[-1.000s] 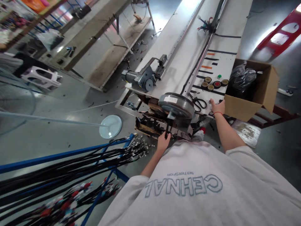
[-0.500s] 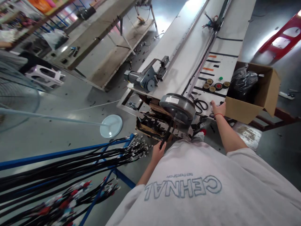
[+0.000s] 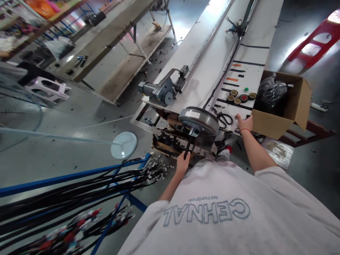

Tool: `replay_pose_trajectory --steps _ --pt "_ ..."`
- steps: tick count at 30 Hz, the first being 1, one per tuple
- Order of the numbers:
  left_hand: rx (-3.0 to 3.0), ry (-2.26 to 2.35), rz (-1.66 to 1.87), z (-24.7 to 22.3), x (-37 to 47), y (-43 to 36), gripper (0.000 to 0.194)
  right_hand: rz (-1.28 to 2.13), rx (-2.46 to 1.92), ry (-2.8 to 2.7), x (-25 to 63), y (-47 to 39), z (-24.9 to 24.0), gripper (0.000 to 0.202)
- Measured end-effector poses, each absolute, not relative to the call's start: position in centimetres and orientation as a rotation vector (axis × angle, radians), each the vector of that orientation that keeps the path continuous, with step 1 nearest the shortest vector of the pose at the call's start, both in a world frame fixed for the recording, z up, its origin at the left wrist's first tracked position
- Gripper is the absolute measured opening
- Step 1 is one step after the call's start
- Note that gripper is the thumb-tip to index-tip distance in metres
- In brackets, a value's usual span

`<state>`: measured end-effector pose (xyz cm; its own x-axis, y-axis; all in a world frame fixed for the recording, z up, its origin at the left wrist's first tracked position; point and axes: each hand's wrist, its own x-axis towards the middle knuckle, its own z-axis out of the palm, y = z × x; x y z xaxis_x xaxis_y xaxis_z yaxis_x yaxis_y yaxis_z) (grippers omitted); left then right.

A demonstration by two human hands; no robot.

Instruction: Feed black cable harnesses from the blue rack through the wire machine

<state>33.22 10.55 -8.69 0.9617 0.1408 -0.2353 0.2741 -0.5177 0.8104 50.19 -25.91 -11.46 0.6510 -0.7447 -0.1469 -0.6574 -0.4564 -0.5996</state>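
My left hand (image 3: 182, 161) is closed around a black cable (image 3: 188, 144) that hangs from a round dark machine part (image 3: 202, 120) with a white label, at the near end of the long white table. At that table's near right edge lies my right hand (image 3: 244, 123), beside black-handled scissors (image 3: 225, 119); whether its fingers hold anything is too small to tell. Several tape rolls (image 3: 237, 101) sit just beyond it, past a row of black and orange tape strips (image 3: 232, 79) stuck to the top.
A geared motor unit (image 3: 163, 92) stands on the table's left. An open cardboard box (image 3: 273, 122) with a plastic bag is at the right. Black cables (image 3: 79, 191) hang over a blue rack at lower left. A red stool (image 3: 313, 46) is at upper right.
My left hand has moved slightly up and right, still closed on the cable. The bracket at the cable's top shows more clearly. My right hand stays at the table edge.
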Motion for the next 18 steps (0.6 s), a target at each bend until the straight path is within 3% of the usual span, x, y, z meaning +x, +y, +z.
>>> replay_pose_trajectory --steps 7,18 --pt "2.075 0.224 -0.238 -9.5 32.5 9.8 0.044 -0.134 -2.241 1.117 50.2 -25.9 -11.4 0.079" --pt "2.122 0.255 -0.217 -9.1 34.4 9.7 0.038 -0.149 -2.251 1.101 50.4 -26.1 -11.8 0.077"
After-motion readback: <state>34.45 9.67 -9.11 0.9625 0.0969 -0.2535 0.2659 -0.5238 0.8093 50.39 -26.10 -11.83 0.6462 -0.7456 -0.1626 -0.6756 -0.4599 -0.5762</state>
